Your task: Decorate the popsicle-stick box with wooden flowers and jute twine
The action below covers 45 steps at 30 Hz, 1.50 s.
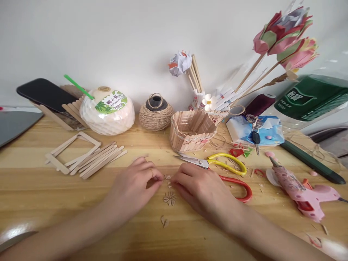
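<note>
My left hand (pixel 140 177), with a ring on one finger, is closed in a pinch at the middle of the table. Facing it, my right hand (pixel 199 186) is also closed, thumb and fingers pressed together. Between the two sets of fingertips lie small pale petal-shaped pieces (pixel 167 177). What either pinch holds is too small to make out. Just below sits a small flower (pixel 170 198) of thin wooden slivers, and nearer me are a few loose curved slivers (pixel 164 221). Scissors (pixel 202 162) with yellow and red handles lie open beside my right hand, partly under it.
Craft sticks (pixel 99 159) and a stick frame (pixel 58 149) lie left. Behind stand a wrapped coconut (pixel 107 116), a twine spool (pixel 155 117) and a craft-stick basket (pixel 187 139). On the right are a pink glue gun (pixel 307 197), a tissue pack (pixel 236 130) and paper flowers (pixel 282 32).
</note>
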Tool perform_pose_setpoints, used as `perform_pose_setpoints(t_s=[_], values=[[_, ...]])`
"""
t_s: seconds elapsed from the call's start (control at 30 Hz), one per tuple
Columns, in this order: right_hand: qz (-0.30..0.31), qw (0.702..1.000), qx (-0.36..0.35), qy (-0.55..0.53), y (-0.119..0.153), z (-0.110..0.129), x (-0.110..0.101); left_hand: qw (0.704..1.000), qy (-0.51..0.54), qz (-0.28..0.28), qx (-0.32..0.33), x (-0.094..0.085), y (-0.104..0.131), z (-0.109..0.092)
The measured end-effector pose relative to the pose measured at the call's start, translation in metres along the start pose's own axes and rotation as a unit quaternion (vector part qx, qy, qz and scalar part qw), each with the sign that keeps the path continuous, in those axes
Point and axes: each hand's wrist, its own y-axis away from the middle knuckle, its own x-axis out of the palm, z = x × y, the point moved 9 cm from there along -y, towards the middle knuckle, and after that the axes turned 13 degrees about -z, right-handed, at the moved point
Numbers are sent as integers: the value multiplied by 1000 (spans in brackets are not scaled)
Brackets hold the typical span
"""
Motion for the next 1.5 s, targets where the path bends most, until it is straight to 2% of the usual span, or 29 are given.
perform_pose_setpoints(t_s=[0.3, 0.5, 0.73, 0.93, 1.23, 1.5], values=[[-37, 999, 15, -26, -1, -4, 3, 999, -3, -19, -32, -5, 0, 9], [-31, 999, 12, -36, -2, -4, 9, 999, -2, -24, -39, -5, -1, 12], [-73, 995, 26, -56, -1, -7, -2, 997, 4, -13, -71, -7, -3, 16], [-43, 996, 21, -80, 0, -4, 3, 996, 11, -11, -84, -7, -2, 20], [-27, 995, 0, -99, -3, 0, 2, 997, 21, -49, -54, -13, -4, 20], [-11, 999, -8, -50, -1, -4, 2, 995, 70, -66, 30, -13, -1, 0]])
